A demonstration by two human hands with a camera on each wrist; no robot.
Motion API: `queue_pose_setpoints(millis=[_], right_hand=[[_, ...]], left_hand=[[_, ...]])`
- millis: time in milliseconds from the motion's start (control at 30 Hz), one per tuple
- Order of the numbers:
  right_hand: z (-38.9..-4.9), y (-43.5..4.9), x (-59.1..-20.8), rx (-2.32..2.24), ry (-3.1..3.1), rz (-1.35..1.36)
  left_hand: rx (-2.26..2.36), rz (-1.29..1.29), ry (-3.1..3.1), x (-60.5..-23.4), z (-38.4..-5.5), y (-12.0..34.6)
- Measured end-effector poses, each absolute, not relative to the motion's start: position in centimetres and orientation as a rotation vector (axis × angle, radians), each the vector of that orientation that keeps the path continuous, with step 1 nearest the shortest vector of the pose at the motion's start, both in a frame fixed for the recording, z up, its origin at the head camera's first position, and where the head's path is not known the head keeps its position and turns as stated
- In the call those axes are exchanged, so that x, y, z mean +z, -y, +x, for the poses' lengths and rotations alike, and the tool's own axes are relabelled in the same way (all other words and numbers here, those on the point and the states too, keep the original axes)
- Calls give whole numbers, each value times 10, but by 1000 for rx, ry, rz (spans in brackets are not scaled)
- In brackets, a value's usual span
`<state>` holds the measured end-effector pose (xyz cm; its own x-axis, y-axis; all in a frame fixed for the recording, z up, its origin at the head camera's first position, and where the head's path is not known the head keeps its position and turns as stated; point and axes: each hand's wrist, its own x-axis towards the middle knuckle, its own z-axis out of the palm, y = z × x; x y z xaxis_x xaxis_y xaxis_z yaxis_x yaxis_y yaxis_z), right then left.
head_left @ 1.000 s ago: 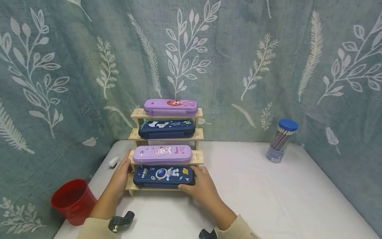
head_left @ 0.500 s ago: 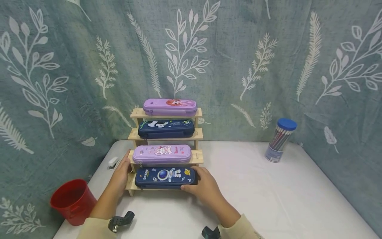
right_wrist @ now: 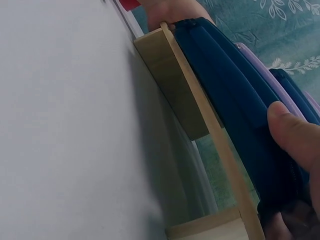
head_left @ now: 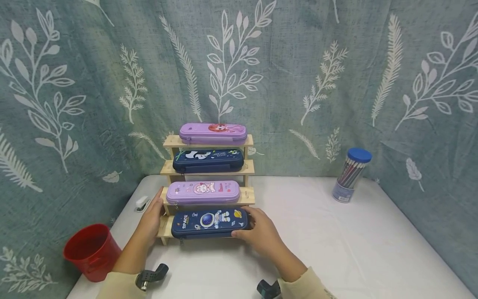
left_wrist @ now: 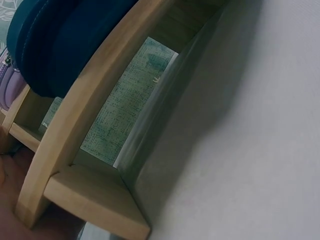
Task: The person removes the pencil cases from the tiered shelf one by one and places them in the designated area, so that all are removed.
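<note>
A dark blue pencil case [head_left: 210, 223] with an astronaut print lies on the lowest step of a tiered wooden rack [head_left: 165, 227]. My right hand [head_left: 261, 230] grips its right end, thumb [right_wrist: 286, 131] against the front side and fingers behind, partly hidden. My left hand [head_left: 150, 220] holds the rack's left side near the two lower steps; some of its fingers are hidden. Above sit a lilac pencil case [head_left: 203, 192], a navy panda pencil case [head_left: 208, 161] and, on top, a purple pencil case [head_left: 213, 133].
A red bucket [head_left: 93, 253] stands at the left, near my left forearm. Behind it lies a small white stapler-like object [head_left: 142, 203]. At the back right stands a blue-lidded clear tub of pencils [head_left: 350, 176]. Patterned cloth hangs behind the white table [head_left: 336, 249].
My right hand has slid the astronaut pencil case a little to the right along the lowest step, baring more wood at its left end. My left hand and the rack have stayed put.
</note>
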<state>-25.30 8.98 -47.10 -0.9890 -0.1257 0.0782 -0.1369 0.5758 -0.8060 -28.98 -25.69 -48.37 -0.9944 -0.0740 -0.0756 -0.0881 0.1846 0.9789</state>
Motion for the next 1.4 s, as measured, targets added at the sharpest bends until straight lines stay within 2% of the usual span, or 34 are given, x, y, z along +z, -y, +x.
queue_pose_setpoints(millis=[367,633,1400], right_hand=[[-255,-104,-467,1575,2758,283],[-251,-125,-472,1700,2705,278],[-251,-194,-467,1709,2751,214]], left_hand=[[1977,-213,-2430,-483,-286,254],[2025,-150,-2419,-485,-288,251],[1998,-245,-2426,-483,-280,250]])
